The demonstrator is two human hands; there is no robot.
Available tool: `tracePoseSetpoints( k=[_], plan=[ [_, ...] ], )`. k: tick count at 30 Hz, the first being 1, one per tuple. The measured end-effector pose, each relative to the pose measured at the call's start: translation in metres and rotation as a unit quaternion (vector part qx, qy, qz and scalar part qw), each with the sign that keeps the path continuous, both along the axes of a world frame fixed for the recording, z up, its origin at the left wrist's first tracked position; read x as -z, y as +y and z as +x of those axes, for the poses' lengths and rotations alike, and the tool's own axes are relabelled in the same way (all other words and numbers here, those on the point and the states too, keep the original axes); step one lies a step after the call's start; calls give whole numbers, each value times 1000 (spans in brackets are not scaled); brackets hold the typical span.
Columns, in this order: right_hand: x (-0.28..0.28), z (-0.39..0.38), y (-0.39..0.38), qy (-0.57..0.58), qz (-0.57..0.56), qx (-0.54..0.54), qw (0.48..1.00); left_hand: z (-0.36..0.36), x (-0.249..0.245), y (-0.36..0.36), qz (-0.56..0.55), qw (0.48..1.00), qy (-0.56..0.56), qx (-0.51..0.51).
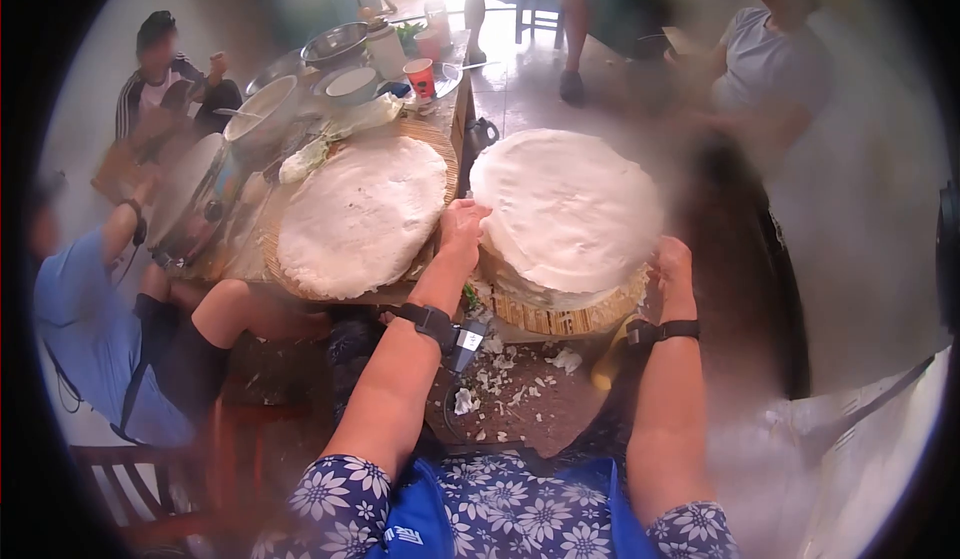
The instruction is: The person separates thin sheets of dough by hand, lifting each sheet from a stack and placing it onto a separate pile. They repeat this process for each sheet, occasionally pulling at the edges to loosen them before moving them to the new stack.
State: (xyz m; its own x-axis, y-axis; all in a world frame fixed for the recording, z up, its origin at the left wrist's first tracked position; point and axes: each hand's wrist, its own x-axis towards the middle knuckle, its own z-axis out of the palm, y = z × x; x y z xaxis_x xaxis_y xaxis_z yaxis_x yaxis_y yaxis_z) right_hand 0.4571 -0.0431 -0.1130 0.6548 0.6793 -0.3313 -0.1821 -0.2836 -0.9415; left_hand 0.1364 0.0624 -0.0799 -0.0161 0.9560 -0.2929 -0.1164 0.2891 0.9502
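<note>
Your left hand (463,227) is at the left rim of a round white dough sheet (570,204), its fingers bent; your right hand (672,264) is at the opposite rim, lower down, fingers curled. You can't tell from this view whether either hand pinches the edge or only touches it, since the fingertips are hard to make out. The sheet lies on top of a round slatted mat (570,321), which shows mainly along the near side; haze blurs the sheet's right edge.

To the left, a second white sheet (362,217) lies on another round mat (447,149) on the table, beside pale leafy pieces (303,163). Behind them are a red paper cup (420,79) and a metal bowl (335,47). White scraps (505,384) litter the floor below you. A yellow object (606,367), partly hidden near your right wrist, is unclear. A person in blue (85,309) at far left is cut off by the dark lens border.
</note>
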Motion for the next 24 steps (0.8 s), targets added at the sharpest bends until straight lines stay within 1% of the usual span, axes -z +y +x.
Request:
tracePoseSetpoints(
  k=[1, 2, 4, 7, 10, 11, 14, 15, 18, 19, 20, 21, 22, 23, 24],
  plan=[
    [-4, -3, -1, -7, -9, 5, 1000, 3, -8, -3, -2, 1000, -1, 5],
    [-3, -2, -2, -4, -8, 4, 1000, 4, -6, 1, 12, 1000, 9, 14],
    [4, 0, 0, 2, -4, 2, 1000, 10, -1, 8, 32, 998, -51, 21],
    [13, 6, 5, -12, -11, 7, 1000, 19, -10, 12, 3, 987, -152, 53],
    [17, 12, 8, 56, 48, 0, 997, 27, -27, 19, 24, 967, -237, 89],
    [18, 13, 6, 44, 51, 11, 998, 30, -32, 19, 25, 957, -274, 94],
    [-3, 5, -1, 20, 23, 66, 997, 25, -25, 22, -12, 919, -379, 107],
    [-5, 5, -2, 31, 42, 73, 996, 25, -33, 7, -38, 926, -364, 93],
    [-9, 4, -3, 83, 79, 50, 992, 18, 7, -4, -61, 946, -312, 72],
    [-8, 6, -2, 97, 86, 48, 990, 17, 16, -6, -41, 944, -313, 91],
    [-6, 7, -1, 110, 91, 45, 989, 18, 24, -5, -48, 947, -306, 83],
    [-4, 7, 1, 123, 96, 41, 987, 21, 21, -11, -56, 950, -299, 73],
    [12, 15, 5, 133, 121, 27, 983, 22, 21, -14, -62, 952, -294, 63],
    [24, 23, 11, 143, 147, 10, 979, 23, 27, -9, -54, 944, -316, 75],
    [23, 22, 14, 155, 175, -8, 972, 23, 22, -9, -39, 950, -302, 72]
  ],
)
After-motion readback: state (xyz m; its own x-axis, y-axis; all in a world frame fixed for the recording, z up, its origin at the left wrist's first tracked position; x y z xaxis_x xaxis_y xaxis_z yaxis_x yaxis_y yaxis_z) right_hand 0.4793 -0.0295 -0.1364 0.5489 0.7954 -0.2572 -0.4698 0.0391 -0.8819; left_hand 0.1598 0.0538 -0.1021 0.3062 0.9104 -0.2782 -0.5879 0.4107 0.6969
